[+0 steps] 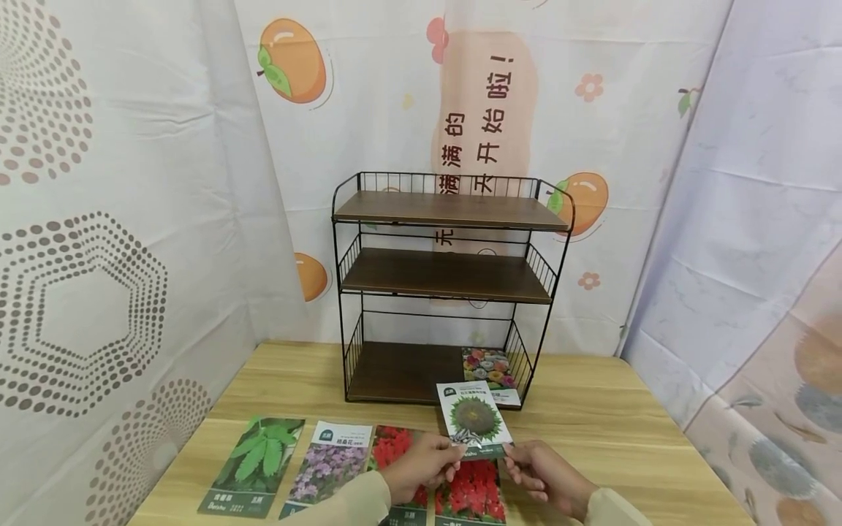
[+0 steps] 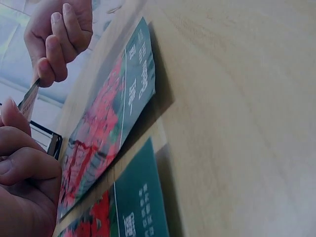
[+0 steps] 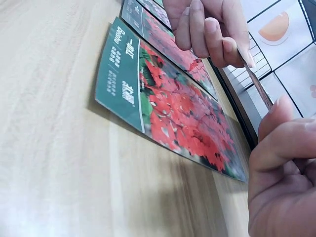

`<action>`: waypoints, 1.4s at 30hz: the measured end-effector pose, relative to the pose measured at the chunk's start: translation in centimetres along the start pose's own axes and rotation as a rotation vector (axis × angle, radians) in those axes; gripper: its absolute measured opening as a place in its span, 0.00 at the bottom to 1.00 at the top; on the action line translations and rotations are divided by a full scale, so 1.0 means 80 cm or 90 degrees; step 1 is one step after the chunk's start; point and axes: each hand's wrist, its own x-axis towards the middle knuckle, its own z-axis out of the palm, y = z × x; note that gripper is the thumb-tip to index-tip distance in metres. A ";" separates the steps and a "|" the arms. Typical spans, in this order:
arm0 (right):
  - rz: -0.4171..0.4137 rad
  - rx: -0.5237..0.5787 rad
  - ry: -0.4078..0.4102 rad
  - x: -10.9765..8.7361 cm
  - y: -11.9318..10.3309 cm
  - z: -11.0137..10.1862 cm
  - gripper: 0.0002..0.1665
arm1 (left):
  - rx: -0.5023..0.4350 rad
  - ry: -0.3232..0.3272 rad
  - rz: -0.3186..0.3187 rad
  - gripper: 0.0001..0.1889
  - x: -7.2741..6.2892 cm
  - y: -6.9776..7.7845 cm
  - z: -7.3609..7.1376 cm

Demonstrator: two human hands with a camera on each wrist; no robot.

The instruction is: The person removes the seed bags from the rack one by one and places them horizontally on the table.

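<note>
Both hands hold one seed packet (image 1: 475, 418) with a green-petalled sunflower picture, tilted up before the shelf's bottom tier. My left hand (image 1: 424, 462) pinches its lower left corner, and my right hand (image 1: 549, 475) pinches the lower right. In the right wrist view the packet (image 3: 257, 85) appears edge-on between the two hands. Beneath them on the table lies a red-flower packet (image 1: 470, 495); another red-flower packet (image 1: 392, 447) is partly hidden by the left hand. Behind the held packet, a packet with colourful blooms (image 1: 488, 367) lies at the right of the bottom tier, partly covered.
A three-tier black wire rack with brown boards (image 1: 447, 274) stands at the back of the wooden table (image 1: 592, 409). To the left lie a green-leaf packet (image 1: 256, 464) and a purple-flower packet (image 1: 332, 460). Printed curtains (image 1: 395, 88) hang behind and at both sides.
</note>
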 end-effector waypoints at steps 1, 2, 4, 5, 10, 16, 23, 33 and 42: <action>0.002 -0.003 0.002 -0.002 0.001 0.000 0.19 | 0.000 -0.005 0.003 0.18 0.000 0.000 0.002; 0.005 -0.004 0.004 -0.004 0.001 -0.001 0.19 | 0.001 -0.013 0.005 0.18 0.000 0.000 0.003; 0.007 -0.007 0.004 -0.008 0.003 -0.002 0.19 | 0.003 -0.022 0.009 0.18 -0.001 -0.001 0.006; 0.006 -0.007 0.003 -0.010 0.004 -0.002 0.19 | 0.003 -0.028 0.011 0.18 -0.001 -0.001 0.007; 0.001 0.003 -0.013 -0.018 0.008 -0.006 0.19 | 0.004 -0.044 0.017 0.18 -0.003 0.001 0.014; -0.006 0.011 -0.035 -0.026 0.013 -0.010 0.19 | 0.010 -0.048 0.005 0.18 -0.003 -0.001 0.020; 0.005 0.054 -0.066 -0.035 0.018 -0.012 0.19 | 0.014 -0.059 -0.005 0.18 0.001 -0.010 0.024; 0.008 0.043 -0.055 -0.048 0.026 -0.018 0.18 | 0.024 -0.055 -0.008 0.18 0.000 -0.008 0.039; 0.007 0.035 -0.044 -0.059 0.030 -0.023 0.19 | 0.033 -0.065 -0.019 0.17 0.002 -0.008 0.049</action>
